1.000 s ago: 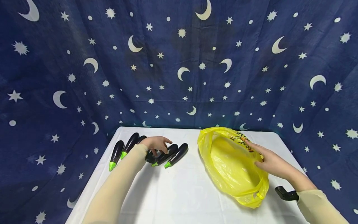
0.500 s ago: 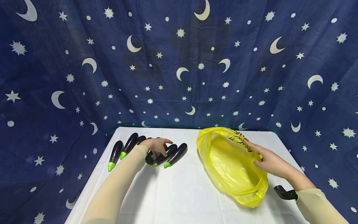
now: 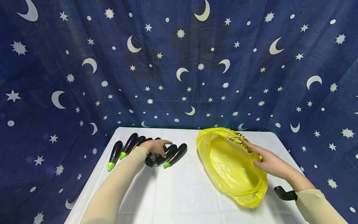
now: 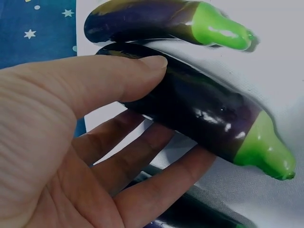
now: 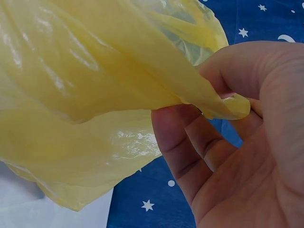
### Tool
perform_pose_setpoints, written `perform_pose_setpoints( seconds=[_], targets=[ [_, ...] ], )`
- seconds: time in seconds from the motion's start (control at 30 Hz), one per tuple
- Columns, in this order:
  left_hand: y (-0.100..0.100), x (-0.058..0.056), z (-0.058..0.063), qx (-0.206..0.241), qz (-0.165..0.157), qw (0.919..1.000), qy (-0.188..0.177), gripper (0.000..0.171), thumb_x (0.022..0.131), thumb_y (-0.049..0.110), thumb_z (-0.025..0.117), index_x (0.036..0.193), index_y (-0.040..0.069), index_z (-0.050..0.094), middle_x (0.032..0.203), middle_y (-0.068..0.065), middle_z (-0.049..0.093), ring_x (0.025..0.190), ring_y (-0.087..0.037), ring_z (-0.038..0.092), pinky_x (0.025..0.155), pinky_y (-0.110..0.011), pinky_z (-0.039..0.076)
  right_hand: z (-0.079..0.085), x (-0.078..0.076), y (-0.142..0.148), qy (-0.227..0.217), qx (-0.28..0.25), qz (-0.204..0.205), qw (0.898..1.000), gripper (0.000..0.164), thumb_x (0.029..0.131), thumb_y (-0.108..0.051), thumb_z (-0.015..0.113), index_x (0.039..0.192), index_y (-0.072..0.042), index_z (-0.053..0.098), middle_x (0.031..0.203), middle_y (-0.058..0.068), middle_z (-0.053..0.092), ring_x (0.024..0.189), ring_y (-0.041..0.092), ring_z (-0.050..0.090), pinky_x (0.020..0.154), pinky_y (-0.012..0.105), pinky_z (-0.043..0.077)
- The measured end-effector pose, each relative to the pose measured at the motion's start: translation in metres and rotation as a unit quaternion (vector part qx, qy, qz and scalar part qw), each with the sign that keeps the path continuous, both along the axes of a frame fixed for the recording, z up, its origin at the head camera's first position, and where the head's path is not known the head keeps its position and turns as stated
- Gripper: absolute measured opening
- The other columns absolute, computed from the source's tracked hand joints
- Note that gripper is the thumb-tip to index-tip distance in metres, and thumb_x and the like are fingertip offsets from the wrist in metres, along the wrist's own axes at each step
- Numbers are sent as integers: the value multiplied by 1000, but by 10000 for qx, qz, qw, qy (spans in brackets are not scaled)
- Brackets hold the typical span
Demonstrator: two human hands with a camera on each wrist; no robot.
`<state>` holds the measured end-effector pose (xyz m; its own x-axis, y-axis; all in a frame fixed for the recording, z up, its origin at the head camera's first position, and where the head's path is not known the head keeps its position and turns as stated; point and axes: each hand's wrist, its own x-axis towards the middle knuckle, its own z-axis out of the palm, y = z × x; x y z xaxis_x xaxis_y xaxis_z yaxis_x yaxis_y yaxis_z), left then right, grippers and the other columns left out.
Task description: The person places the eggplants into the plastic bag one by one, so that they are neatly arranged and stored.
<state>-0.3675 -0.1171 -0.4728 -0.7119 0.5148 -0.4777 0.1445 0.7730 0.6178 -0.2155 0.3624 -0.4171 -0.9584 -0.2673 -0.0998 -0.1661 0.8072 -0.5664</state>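
Observation:
In the head view my left hand (image 3: 156,147) reaches over a row of glossy dark purple eggplants with green stems. The left wrist view shows its thumb on top of one eggplant (image 4: 204,104) and its fingers along the other side, gripping it at table level. Another eggplant (image 4: 152,21) lies right beside it, and a third (image 4: 190,211) is partly hidden behind the fingers. My right hand (image 3: 269,160) pinches the rim of a yellow plastic bag (image 5: 85,71) between thumb and fingers. The bag's mouth gapes wide toward me in the head view.
A white-covered table (image 3: 179,193) carries everything. More eggplants, among them one at the far left (image 3: 115,155), lie in the row, some partly behind the left forearm. A dark blue curtain (image 3: 167,77) with moons and stars surrounds the table at the back and sides.
The left hand's thumb has lowered slightly onto the eggplant. The right hand and the yellow bag stay in place, and the head view has shifted a little.

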Motion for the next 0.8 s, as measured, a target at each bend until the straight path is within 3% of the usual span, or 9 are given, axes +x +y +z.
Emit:
perform_pose_setpoints(
  seconds=[0.23,0.8],
  targets=[
    [1,0,0,-11,-24,10000,-21,85,89,-2,73,161,19,35,146,-23,51,94,-25,71,75,-45,62,-1,0,1,-17,-35,-14,10000,87,88,0,64,164,-18,26,162,26,29,143,52,31,107,69,36],
    [-4,-1,6,11,-123,9999,-54,83,90,-3,71,161,20,35,146,-25,49,90,-24,71,73,-44,62,-1,2,2,86,16,2,10000,86,89,0,64,164,-16,26,162,27,28,143,52,30,107,69,36]
  ],
)
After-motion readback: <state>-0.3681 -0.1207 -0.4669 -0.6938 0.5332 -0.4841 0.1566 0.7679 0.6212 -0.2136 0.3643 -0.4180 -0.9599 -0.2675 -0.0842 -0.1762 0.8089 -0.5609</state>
